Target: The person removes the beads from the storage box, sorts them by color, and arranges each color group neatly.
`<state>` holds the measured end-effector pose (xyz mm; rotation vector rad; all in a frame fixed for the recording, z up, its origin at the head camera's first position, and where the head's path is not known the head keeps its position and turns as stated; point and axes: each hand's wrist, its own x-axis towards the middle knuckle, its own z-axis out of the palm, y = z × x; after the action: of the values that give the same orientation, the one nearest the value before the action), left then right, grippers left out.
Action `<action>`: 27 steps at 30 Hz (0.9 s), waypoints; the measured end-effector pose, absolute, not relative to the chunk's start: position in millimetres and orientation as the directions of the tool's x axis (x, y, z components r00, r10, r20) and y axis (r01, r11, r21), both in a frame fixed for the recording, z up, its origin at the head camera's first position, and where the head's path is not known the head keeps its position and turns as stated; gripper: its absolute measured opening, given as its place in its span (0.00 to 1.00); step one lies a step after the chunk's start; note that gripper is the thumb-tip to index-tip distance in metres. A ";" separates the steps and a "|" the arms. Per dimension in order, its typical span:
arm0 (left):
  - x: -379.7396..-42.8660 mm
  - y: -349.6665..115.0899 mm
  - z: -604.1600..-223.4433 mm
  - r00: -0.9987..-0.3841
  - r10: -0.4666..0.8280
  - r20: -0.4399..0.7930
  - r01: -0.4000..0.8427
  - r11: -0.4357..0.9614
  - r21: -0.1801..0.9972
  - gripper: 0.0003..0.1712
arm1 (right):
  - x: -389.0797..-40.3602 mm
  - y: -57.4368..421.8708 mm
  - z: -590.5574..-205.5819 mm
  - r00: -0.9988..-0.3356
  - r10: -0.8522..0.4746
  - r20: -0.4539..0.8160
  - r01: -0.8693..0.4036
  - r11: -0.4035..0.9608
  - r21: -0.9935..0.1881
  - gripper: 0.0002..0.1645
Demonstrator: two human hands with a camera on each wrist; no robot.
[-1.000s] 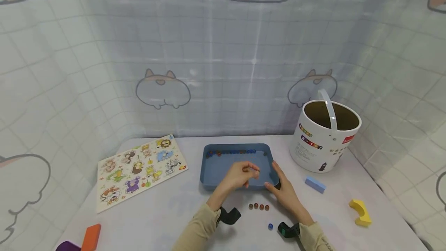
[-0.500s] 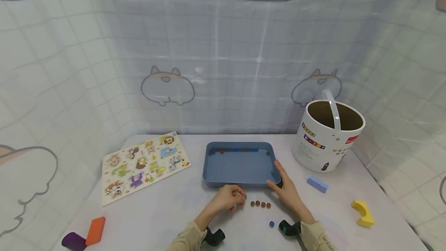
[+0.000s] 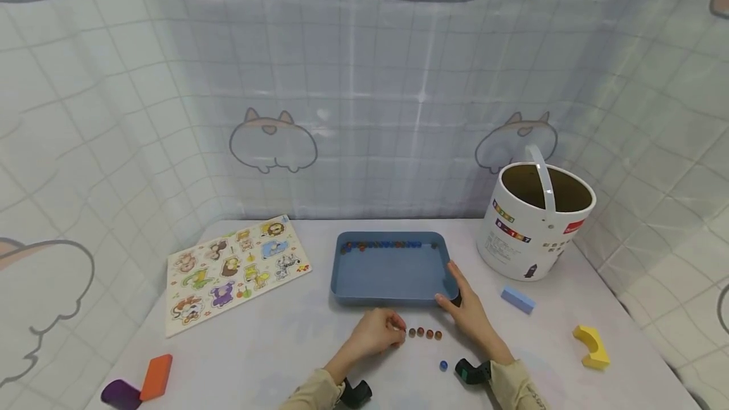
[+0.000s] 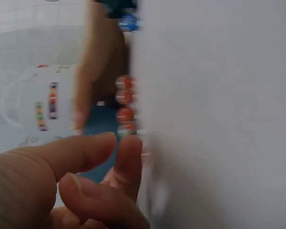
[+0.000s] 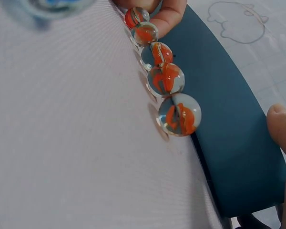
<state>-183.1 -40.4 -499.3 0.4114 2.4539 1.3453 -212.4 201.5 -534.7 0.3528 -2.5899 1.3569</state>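
Note:
A row of clear marbles with orange swirls stands on the table in front of the blue tray. At the row's left end my left hand pinches another orange-swirled marble, its fingertips low by the table. My right hand rests at the tray's front right corner, fingers along the right side and thumb at the front edge. Nearer to me lies a single blue marble. Inside the tray, several blue and orange marbles line the back wall.
An animal puzzle board lies left of the tray. On the right stand a white bucket, a light blue block and a yellow arch block. An orange block and a purple block lie front left.
My left hand has come from over the tray toward me to the table, then slightly right to the marble row's left end. The right hand has kept its place at the tray.

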 end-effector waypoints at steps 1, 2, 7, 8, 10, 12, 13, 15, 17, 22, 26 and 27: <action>-184.3 -40.2 -496.2 -0.907 0.398 -0.139 0.096 0.515 0.852 0.06 | -212.4 202.3 -534.7 -0.952 -0.121 0.281 -0.300 0.555 -0.776 0.49; -186.2 -39.9 -491.4 -0.904 0.403 -0.141 0.093 0.507 0.857 0.08 | -212.3 203.3 -534.7 -0.952 -0.122 0.281 -0.300 0.559 -0.773 0.49; -213.7 -30.6 -454.0 -0.905 0.415 -0.090 0.109 0.431 0.896 0.14 | -213.7 209.5 -531.5 -0.949 -0.103 0.297 -0.303 0.550 -0.778 0.48; -222.0 -27.2 -446.6 -0.907 0.414 -0.082 0.104 0.408 0.907 0.15 | -214.3 210.5 -530.8 -0.948 -0.100 0.301 -0.305 0.543 -0.782 0.48; -240.4 -19.6 -436.6 -0.911 0.406 -0.073 0.093 0.375 0.922 0.16 | -215.6 211.6 -530.6 -0.947 -0.101 0.303 -0.308 0.541 -0.783 0.48; -258.5 -10.7 -432.7 -0.918 0.389 -0.084 0.066 0.358 0.931 0.17 | -216.3 211.4 -532.3 -0.948 -0.109 0.299 -0.309 0.545 -0.780 0.48; -266.9 -6.0 -433.3 -0.921 0.378 -0.092 0.054 0.360 0.931 0.17 | -216.1 210.9 -533.2 -0.949 -0.111 0.296 -0.308 0.544 -0.781 0.48; -282.4 4.3 -438.2 -0.931 0.348 -0.108 0.032 0.372 0.928 0.18 | -215.4 209.2 -535.2 -0.951 -0.115 0.288 -0.303 0.542 -0.784 0.48; -294.6 14.5 -444.1 -0.937 0.320 -0.139 -0.008 0.378 0.926 0.17 | -214.6 207.1 -536.7 -0.952 -0.117 0.283 -0.301 0.534 -0.790 0.48; -315.0 37.5 -456.6 -0.943 0.256 -0.213 -0.104 0.381 0.919 0.17 | -214.3 202.4 -538.0 -0.950 -0.113 0.291 -0.307 0.510 -0.804 0.47; -327.6 53.5 -465.5 -0.949 0.195 -0.247 -0.151 0.405 0.902 0.16 | -214.5 202.5 -538.7 -0.946 -0.115 0.302 -0.317 0.511 -0.799 0.46; -330.5 56.9 -467.6 -0.950 0.182 -0.255 -0.162 0.411 0.897 0.15 | -214.6 202.5 -538.8 -0.945 -0.115 0.305 -0.319 0.514 -0.796 0.46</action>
<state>-330.5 56.9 -467.6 0.0176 2.3590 1.5513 -214.6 202.5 -538.8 0.3703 -2.5419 1.4039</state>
